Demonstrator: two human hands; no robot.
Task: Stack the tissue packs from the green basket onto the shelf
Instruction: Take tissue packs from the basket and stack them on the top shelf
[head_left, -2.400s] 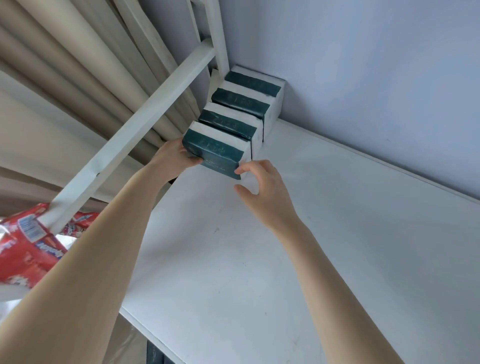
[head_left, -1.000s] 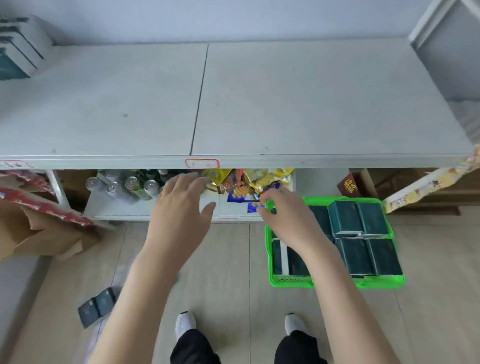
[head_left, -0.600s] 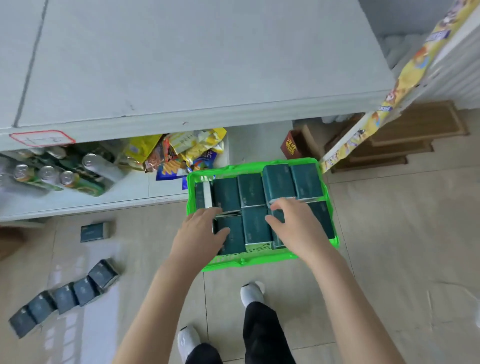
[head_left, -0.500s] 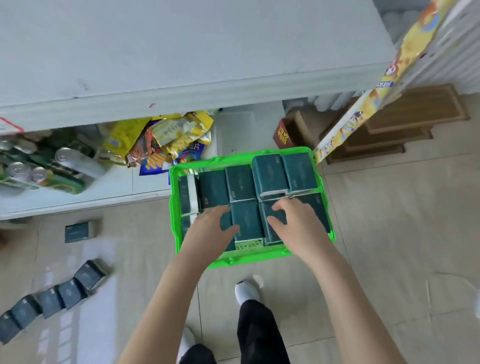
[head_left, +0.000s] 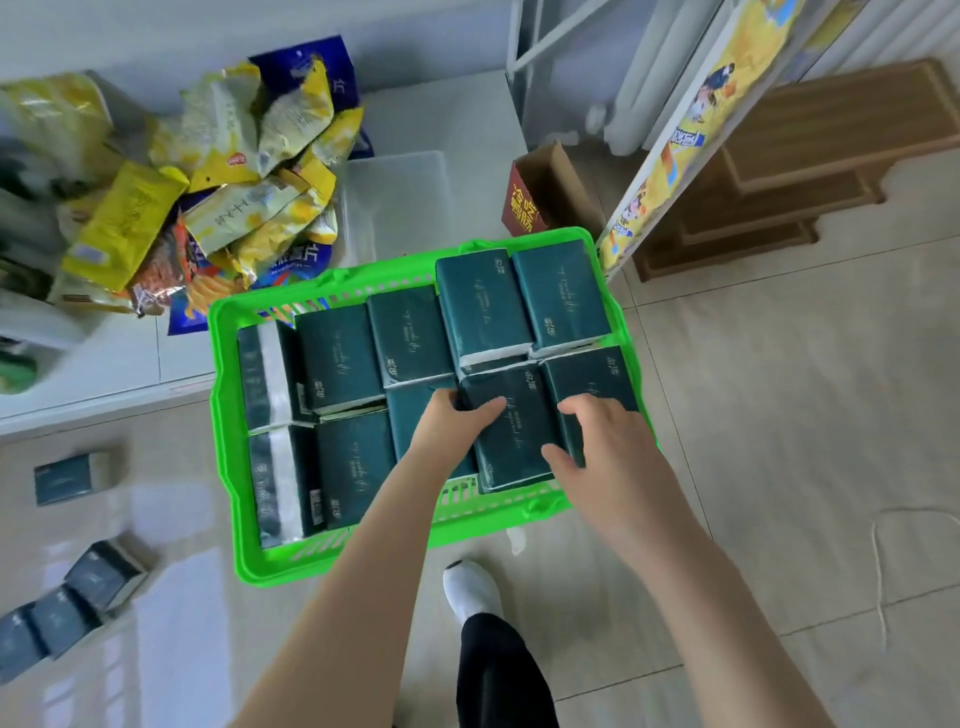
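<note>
Left of the green basket (head_left: 223, 415), loose tissue packs (head_left: 62, 478) lie on the floor, and snack bags (head_left: 234, 171) pile up beyond its far-left corner. Inside the basket, dark-teal packs (head_left: 337, 353) lie flat, with two on edge along its left wall. At the basket's near-right, the left hand (head_left: 447, 431) digs in, thumb on top of one tissue pack (head_left: 514, 431), fingers tucked down its left edge. The right hand (head_left: 608, 447) clamps the same pack's right edge. It looks light, soft and squashy under slick film, so it's best squeezed gently by the two long sides to keep it from slipping or buckling.
</note>
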